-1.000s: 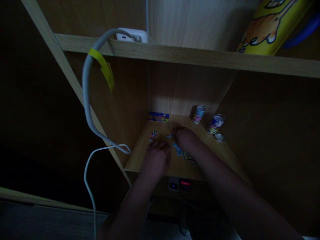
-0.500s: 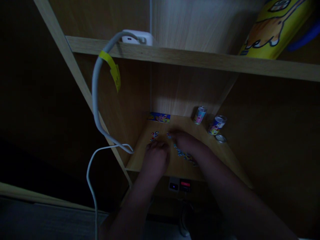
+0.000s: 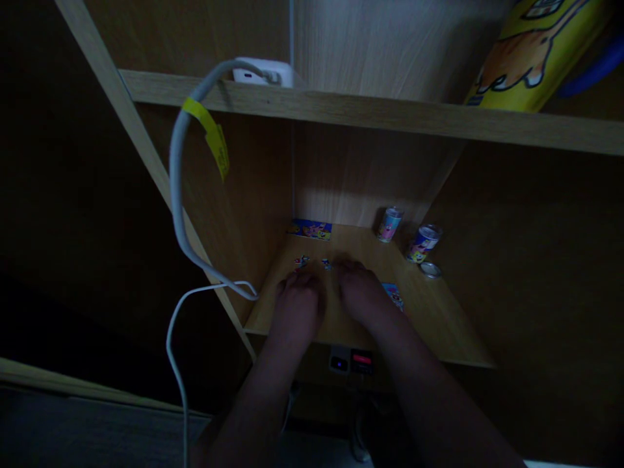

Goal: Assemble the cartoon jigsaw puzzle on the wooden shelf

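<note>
My left hand [image 3: 298, 304] and my right hand [image 3: 361, 290] rest side by side, knuckles up, on a low wooden shelf board [image 3: 439, 325] in dim light. Their fingers curl down onto the board, and what lies under them is hidden. Small coloured puzzle pieces [image 3: 301, 261] lie just beyond my left fingers, with another piece [image 3: 326, 264] between the two hands. An assembled patch of puzzle [image 3: 394, 296] shows at the right of my right hand. A picture card [image 3: 311, 229] leans at the back of the shelf.
Two small printed cans [image 3: 389, 223] [image 3: 423, 242] and a round lid [image 3: 431, 270] stand at the back right. A grey cable [image 3: 176, 182] with a yellow tag [image 3: 214, 140] loops down from a white adapter [image 3: 263, 71] on the upper shelf. A yellow cartoon cushion [image 3: 531, 52] lies top right.
My right hand has drawn back toward me and to the left, beside my left hand, uncovering a patch of puzzle at its right. My left hand barely moved.
</note>
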Demonstrator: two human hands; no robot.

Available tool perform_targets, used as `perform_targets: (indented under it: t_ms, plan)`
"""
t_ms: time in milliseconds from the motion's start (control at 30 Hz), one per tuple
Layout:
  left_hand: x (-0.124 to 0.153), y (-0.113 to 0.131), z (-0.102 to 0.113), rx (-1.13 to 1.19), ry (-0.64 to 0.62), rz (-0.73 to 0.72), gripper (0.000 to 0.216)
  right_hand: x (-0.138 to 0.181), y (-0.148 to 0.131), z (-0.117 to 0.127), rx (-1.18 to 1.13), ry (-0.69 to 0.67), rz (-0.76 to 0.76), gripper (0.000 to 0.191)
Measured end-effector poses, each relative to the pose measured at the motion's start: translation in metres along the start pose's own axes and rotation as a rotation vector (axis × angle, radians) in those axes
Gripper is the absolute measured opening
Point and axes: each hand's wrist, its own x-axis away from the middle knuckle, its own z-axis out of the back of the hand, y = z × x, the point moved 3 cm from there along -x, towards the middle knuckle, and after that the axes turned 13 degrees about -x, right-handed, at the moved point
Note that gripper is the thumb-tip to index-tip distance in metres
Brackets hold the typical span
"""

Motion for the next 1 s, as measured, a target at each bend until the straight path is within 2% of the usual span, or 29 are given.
perform_targets:
  t_ms: [133, 333, 367, 467, 600, 700, 767, 867, 1000]
  plan:
    - [-0.001, -0.001, 0.001, 0.019, -0.012, 0.001, 0.020, 0.002, -0.002, -0.001, -0.035, 0.001, 0.023, 0.047]
    - [-0.003, -0.003, 0.005, 0.028, -0.071, 0.044, 0.034, 0.024, -0.016, -0.006, -0.132, -0.023, 0.172, 0.046]
    - [-0.002, -0.004, 0.005, 0.036, -0.067, 0.051, 0.034, 0.030, -0.015, -0.006, -0.172, 0.019, 0.195, 0.047]
    - [-0.001, -0.008, 0.004, 0.064, -0.021, 0.063, 0.031, 0.051, 0.006, -0.003, -0.269, 0.258, 0.170, 0.049]
    - [-0.001, -0.010, 0.002, 0.132, 0.023, 0.096, 0.021, 0.085, 0.060, 0.000, -0.247, 0.567, 0.012, 0.035]
    - [-0.001, -0.007, 0.001, 0.150, 0.031, 0.085, 0.011, 0.104, 0.093, -0.005, -0.191, 0.634, -0.049, 0.030]
    - [-0.002, -0.005, 0.000, 0.144, 0.027, 0.051, 0.015, 0.110, 0.102, -0.008, -0.209, 0.660, -0.052, 0.030]
    - [-0.002, -0.004, -0.001, 0.166, 0.029, 0.015, 0.019, 0.108, 0.099, -0.011, -0.248, 0.696, -0.053, 0.029]
    - [-0.002, -0.006, -0.002, 0.220, 0.023, -0.009, 0.011, 0.101, 0.090, -0.011, -0.264, 0.662, -0.044, 0.027]
